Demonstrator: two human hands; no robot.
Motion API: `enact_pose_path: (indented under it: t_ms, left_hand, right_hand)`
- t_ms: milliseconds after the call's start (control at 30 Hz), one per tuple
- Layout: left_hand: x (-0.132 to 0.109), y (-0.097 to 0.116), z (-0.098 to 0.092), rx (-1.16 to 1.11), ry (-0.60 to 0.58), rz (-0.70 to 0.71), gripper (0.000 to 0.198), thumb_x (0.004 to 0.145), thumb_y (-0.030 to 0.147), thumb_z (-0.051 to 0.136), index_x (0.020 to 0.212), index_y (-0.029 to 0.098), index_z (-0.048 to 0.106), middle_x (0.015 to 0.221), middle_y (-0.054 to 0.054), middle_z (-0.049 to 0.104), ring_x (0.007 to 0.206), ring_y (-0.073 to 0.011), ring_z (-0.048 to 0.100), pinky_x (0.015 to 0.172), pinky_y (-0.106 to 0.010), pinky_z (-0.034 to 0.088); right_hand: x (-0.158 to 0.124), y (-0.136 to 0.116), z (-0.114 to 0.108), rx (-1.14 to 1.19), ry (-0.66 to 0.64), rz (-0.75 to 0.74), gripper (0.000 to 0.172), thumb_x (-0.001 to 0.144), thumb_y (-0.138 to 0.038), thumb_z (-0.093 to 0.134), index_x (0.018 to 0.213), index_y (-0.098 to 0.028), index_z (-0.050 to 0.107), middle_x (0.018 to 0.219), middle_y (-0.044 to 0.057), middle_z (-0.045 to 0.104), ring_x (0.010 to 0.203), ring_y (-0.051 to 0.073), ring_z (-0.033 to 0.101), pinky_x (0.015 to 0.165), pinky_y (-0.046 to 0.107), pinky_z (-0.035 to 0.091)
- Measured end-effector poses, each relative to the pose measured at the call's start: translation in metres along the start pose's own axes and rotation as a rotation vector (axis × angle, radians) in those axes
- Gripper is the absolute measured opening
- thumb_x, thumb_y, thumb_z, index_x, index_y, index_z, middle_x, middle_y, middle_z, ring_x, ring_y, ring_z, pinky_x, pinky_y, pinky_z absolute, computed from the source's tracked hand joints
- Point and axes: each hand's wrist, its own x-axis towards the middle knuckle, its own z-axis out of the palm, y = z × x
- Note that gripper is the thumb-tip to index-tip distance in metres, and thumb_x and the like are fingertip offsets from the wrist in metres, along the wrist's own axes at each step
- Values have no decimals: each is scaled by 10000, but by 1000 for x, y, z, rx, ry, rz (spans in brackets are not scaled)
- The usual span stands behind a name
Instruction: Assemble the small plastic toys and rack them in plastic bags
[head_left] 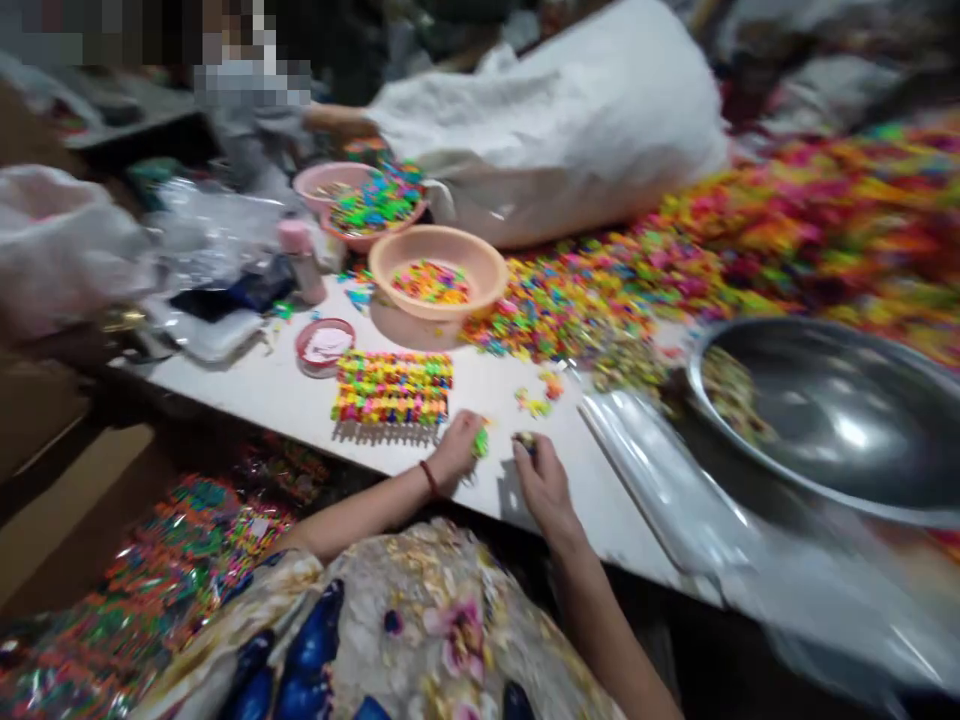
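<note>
My left hand (456, 450) is closed on a small bright green plastic piece (481, 442) over the white table's front part. To its right my right hand (546, 482) has its thumb and fingers pressed together. A small dark and yellowish bit (527, 439) shows at those fingertips, too blurred to name. Left of my left hand lies a rack (394, 390) covered in tight rows of yellow, pink, green and orange pieces, with bare grey prongs along its near edge. A few loose yellow and orange pieces (534, 402) lie beyond my hands.
A peach basin (491, 275) with small pieces stands behind the rack, near a red round dish (325, 345) and a pink-capped bottle (301, 262). Flat clear plastic bags (660, 480) and a metal bowl (855, 420) lie right. Behind are a colourful heap (810, 230), a white sack (570, 120) and another person's arm (341, 120).
</note>
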Motion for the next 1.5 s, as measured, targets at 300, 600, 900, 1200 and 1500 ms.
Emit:
enact_pose_path:
  t_ms: [300, 600, 900, 1200, 1500]
  left_hand:
    - [-11, 23, -10, -324, -190, -110, 535, 686, 518, 837, 971, 204, 512, 664, 76, 541, 441, -59, 456, 441, -197, 383]
    - [-24, 15, -4, -34, -193, 95, 413, 881, 549, 643, 1078, 216, 497, 794, 38, 559, 586, -76, 520, 547, -206, 440]
    - [-27, 12, -1, 205, -191, 233, 301, 958, 470, 546, 1088, 200, 512, 827, 12, 551, 661, -109, 538, 618, -239, 439]
    - [-26, 17, -1, 448, -142, 312, 147, 975, 291, 471, 1069, 196, 532, 898, -14, 583, 789, -140, 567, 738, -269, 447]
    - [-30, 13, 9, 241, -64, 2, 142, 957, 356, 515, 941, 215, 509, 730, 36, 519, 588, -113, 482, 566, -231, 414]
  right_hand:
    - [-25, -6, 7, 114, -99, -49, 335, 920, -428, 576, 1134, -187, 665, 956, 60, 742, 842, 191, 686, 781, 309, 519]
    - [-30, -9, 8, 372, -144, 28, 310, 908, -492, 600, 931, -191, 668, 836, 17, 706, 761, 153, 637, 726, 272, 509]
    - [-33, -6, 7, 438, -173, 109, 332, 889, -530, 604, 849, -201, 621, 746, -10, 650, 665, 125, 573, 600, 239, 466]
    - [-39, -4, 10, 261, -24, -52, 260, 908, -415, 612, 904, -178, 718, 830, 37, 726, 754, 172, 655, 721, 283, 498]
    - [-44, 0, 13, 153, 8, -159, 261, 949, -387, 561, 1012, -203, 734, 938, 75, 749, 839, 200, 689, 797, 321, 543]
